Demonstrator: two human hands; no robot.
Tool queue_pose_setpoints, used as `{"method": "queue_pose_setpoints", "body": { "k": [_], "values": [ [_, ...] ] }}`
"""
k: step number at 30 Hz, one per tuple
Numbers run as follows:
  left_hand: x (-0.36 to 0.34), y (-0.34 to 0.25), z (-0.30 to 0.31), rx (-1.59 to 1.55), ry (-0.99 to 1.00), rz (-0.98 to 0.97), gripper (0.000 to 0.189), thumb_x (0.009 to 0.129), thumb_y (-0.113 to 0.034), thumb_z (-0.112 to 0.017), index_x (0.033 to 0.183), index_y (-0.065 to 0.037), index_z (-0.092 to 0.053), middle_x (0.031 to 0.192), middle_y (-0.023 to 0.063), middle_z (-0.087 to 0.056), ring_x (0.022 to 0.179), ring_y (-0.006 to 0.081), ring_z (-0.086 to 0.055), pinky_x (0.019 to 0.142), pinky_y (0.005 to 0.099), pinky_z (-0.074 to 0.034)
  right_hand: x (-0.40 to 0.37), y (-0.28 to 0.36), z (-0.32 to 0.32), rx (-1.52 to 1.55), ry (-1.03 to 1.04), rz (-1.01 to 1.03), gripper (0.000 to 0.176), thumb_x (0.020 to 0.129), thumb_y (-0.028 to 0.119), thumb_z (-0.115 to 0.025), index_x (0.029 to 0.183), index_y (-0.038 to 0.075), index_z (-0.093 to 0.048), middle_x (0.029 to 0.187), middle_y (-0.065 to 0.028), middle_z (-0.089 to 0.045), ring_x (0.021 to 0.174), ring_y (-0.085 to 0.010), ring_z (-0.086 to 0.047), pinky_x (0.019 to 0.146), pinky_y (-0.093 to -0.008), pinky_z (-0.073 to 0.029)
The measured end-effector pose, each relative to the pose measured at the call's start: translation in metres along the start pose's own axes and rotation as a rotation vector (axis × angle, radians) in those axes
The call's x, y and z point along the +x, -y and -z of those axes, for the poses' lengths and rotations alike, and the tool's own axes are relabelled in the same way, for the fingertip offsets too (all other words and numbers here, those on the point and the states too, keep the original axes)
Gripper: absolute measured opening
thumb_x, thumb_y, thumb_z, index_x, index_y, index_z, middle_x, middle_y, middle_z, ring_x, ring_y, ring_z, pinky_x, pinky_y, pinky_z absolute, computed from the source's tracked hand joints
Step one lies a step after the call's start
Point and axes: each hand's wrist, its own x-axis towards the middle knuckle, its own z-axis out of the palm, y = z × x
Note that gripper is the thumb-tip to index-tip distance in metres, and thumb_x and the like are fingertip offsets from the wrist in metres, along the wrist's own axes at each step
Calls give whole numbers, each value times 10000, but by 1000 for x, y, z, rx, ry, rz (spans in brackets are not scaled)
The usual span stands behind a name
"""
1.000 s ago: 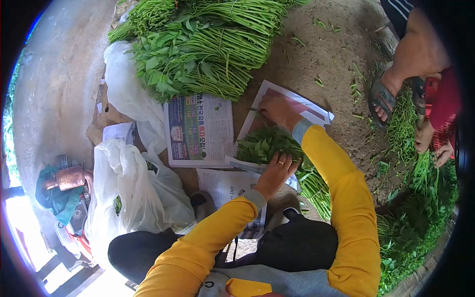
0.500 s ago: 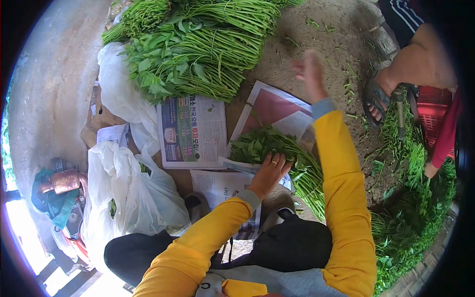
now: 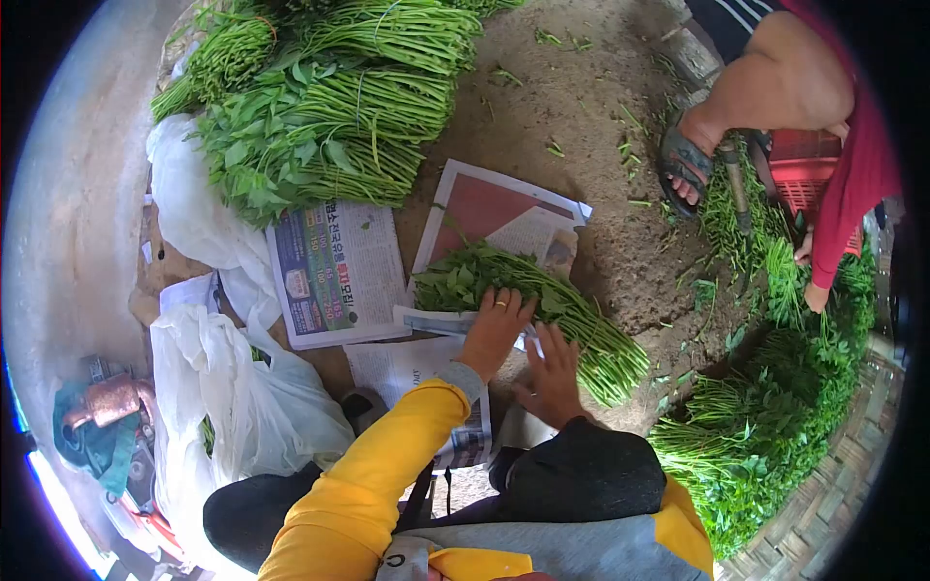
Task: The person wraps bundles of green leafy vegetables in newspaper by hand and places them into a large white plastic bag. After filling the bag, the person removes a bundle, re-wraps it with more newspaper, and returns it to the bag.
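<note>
A bundle of leafy green stems (image 3: 591,339) lies slantwise on a sheet of newspaper (image 3: 484,208), leaves to the left and cut stem ends to the lower right. My left hand (image 3: 492,334), with a ring on one finger, curls over the near side of the bundle and presses a folded newspaper edge (image 3: 426,320) against it. Close to its right, my right hand (image 3: 554,382) is open, fingers spread, beside the stems at the paper's near edge. Whether its fingertips touch the paper cannot be made out.
Tied green bundles (image 3: 378,107) are piled at the upper left. White plastic bags (image 3: 242,397) and another newspaper (image 3: 339,271) lie left. At right, a co-worker's hand (image 3: 816,296) handles loose greens (image 3: 775,416) near a red crate (image 3: 804,179) and a sandalled foot (image 3: 686,174).
My right hand has come down from above the newspaper to the near side of the bundle, beside my left hand. My left hand stays on the bundle. The whole view has shifted left.
</note>
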Motion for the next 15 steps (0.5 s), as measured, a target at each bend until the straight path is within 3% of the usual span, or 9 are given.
{"method": "queue_pose_setpoints", "body": {
  "k": [2,5,12,15],
  "values": [
    [1,-1,4,38,-11,-8,558,856,-193,-553,1393,-136,-409,1146,95,-509,1127,245,-476,1033,423,-340,-12,-1,-21,-104,78,-69,948,653,265,-794,1428,47,-293,1522,-170,-204,1410,-377,-175,1080,-610,-176],
    [5,1,4,23,-28,2,555,848,-191,-566,1381,-132,-421,1124,91,-525,1110,248,-496,1020,418,-351,-5,-9,-39,-205,22,-160,882,668,299,-784,1400,64,-352,1527,-141,-212,1430,-326,-155,1095,-580,-153],
    [26,12,8,-101,55,-6,482,843,-150,-570,1313,-99,-479,1143,112,-549,1120,273,-504,971,413,-378,18,-27,-45,-345,-168,-121,949,594,323,-829,1391,87,-370,1503,-121,-280,1386,-295,-267,1050,-542,-220],
    [39,21,12,-159,102,-31,490,820,-145,-602,1294,-83,-492,1142,124,-554,1104,295,-519,941,418,-391,34,-29,-31,-350,-174,-123,893,609,282,-820,1370,93,-392,1470,-106,-331,1353,-285,-318,1029,-538,-243]
  ]
}}
